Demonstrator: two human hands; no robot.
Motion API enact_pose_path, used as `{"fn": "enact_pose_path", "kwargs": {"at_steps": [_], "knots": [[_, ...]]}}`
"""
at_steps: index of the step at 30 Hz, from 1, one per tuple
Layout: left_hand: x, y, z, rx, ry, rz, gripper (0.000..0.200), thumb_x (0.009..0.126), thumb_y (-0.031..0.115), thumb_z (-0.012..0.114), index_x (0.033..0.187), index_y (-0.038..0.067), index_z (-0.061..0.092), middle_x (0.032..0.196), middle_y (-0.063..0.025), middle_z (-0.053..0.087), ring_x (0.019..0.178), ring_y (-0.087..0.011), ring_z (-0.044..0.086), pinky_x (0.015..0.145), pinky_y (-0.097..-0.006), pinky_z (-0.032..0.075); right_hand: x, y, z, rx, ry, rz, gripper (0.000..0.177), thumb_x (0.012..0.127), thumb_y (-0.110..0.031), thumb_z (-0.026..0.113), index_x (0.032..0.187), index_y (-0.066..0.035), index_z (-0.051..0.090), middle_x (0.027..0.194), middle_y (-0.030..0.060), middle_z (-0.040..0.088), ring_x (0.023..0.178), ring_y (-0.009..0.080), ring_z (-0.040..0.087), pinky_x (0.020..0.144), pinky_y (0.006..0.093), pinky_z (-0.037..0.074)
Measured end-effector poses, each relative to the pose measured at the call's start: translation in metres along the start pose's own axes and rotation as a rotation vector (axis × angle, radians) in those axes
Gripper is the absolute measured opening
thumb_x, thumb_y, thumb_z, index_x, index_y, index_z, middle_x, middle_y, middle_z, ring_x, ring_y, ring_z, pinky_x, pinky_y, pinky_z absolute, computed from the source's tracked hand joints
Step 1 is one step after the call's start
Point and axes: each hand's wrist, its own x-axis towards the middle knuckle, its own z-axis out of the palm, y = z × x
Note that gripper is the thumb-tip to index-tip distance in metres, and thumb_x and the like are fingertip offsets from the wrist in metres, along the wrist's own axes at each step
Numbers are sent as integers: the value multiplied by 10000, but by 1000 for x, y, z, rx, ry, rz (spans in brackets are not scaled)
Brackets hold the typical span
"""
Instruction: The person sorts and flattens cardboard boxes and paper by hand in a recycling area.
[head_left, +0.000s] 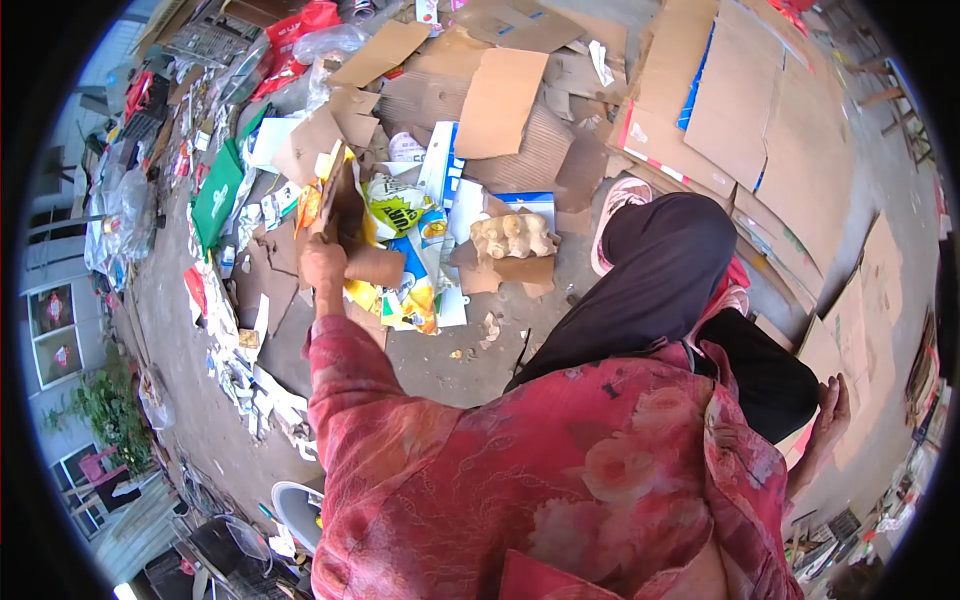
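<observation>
The left hand point(322, 262) reaches out at the end of a red flowered sleeve point(350, 380), its fingers clamped on the lower edge of a brown cardboard piece point(347, 205) that stands nearly upright above the ground point(440, 365). The piece sits at the near edge of a heap of scrap, just beside a yellow and green printed bag point(396, 208) and blue and white packaging point(440, 165). A pale moulded pulp tray point(513, 235) rests on more cardboard a little to the right, apart from the hand. Large flattened cardboard sheets point(770, 120) cover the ground on the far right. The right hand point(830, 408) hangs low at the person's side next to a black trouser leg point(770, 380), fingers loosely apart and holding nothing. A pink shoe point(620, 200) shows beyond the other knee.
</observation>
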Motion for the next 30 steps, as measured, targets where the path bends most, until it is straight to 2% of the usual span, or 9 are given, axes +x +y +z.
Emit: {"fn": "enact_pose_path", "kwargs": {"at_steps": [7,9,11,13,15,17,20,24,30], "knots": [[10,-24,-71,89,230,-7,268,694,170,460,910,108,605,835,-195,605,794,-356,586,692,-435,467,11,-32,25,143,-63,-68,493,848,-337,495,1176,27,440,1112,197,505,951,224,547,828,287,424],[12,-39,-79,164,251,-59,269,714,182,457,925,97,600,823,-190,610,784,-359,588,688,-437,465,14,-31,25,159,-83,-87,484,851,-329,494,1177,24,440,1112,194,504,953,222,545,827,286,424],[-5,-33,-86,191,121,-138,315,727,175,464,1020,119,565,959,-171,586,872,-343,566,710,-454,445,15,-22,22,191,-66,-71,465,854,-311,493,1179,19,443,1099,184,512,938,212,550,819,287,430],[-30,-16,-73,356,409,260,418,701,202,519,1116,154,501,1099,-158,522,942,-328,520,738,-454,422,12,-13,20,192,-57,-35,461,854,-306,494,1178,19,443,1090,179,518,930,208,552,813,285,434],[-29,-3,-38,364,221,526,560,647,201,596,1182,180,431,1241,-120,392,1036,-323,434,794,-456,381,10,-11,20,183,-46,6,457,854,-300,496,1178,18,444,1081,174,524,923,204,554,807,284,437],[-34,19,-1,322,25,669,658,595,199,636,1212,207,407,1257,-114,350,1147,-322,319,874,-449,305,5,-13,18,162,-69,-11,464,852,-307,498,1176,22,445,1065,164,535,913,197,557,802,281,439],[-37,34,48,407,-58,618,699,546,160,661,1193,253,415,1311,-114,268,1177,-339,280,864,-436,307,-1,-22,10,112,-51,-19,478,852,-325,493,1174,25,445,1060,163,540,912,200,559,808,287,435],[-24,19,95,631,-94,650,293,783,173,448,1038,256,566,1319,-48,273,1186,-333,250,893,-491,235,-16,-33,-7,36,-7,17,511,853,-366,470,1177,27,438,1067,179,539,918,222,564,820,310,431],[-12,21,81,603,-42,729,198,758,180,480,832,145,661,1279,-31,339,1172,-280,282,940,-458,202,-26,-29,-5,25,-14,56,507,859,-369,450,1179,24,438,1071,179,540,932,232,563,820,311,433]]}}
